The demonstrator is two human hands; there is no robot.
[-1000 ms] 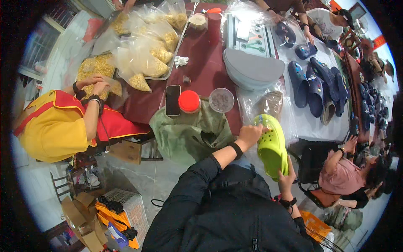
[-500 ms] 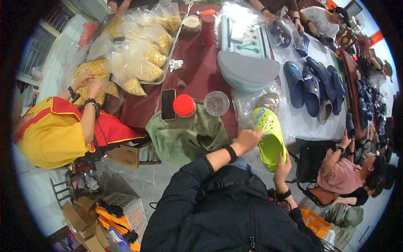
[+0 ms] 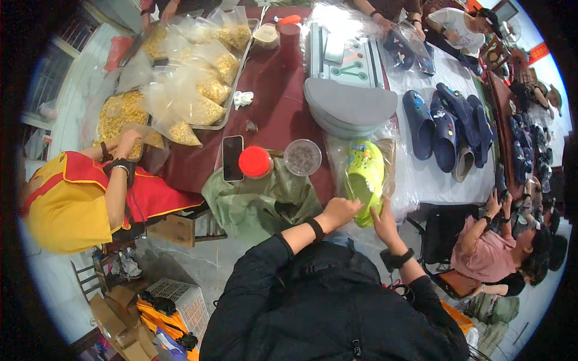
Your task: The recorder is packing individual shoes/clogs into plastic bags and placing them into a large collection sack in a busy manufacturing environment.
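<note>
A lime green clog (image 3: 366,165) with small charms on its toe lies toe-away over clear plastic at the table's front edge. My left hand (image 3: 342,213) is closed, its fingertips at the left rim of the clog's opening; whether they also pinch some plastic film I cannot tell. Around the heel end, on the right side, my right hand (image 3: 385,224) grips the clog with the thumb on top. A brownish grey shoe (image 3: 388,157) shows partly beside the clog, under the clear film.
Clear bags (image 3: 404,186) spread to the right, near several navy clogs (image 3: 444,135). Ahead stands a grey machine (image 3: 350,105). A red-lidded jar (image 3: 255,163), a round tub (image 3: 302,157) and a phone (image 3: 233,158) are left. A co-worker in yellow (image 3: 72,207) handles bags of yellow pieces (image 3: 174,108).
Both hands have moved forward and left with the clog, now lower over the plastic at the table edge. My left hand has shifted from above the opening toward its left rim.
</note>
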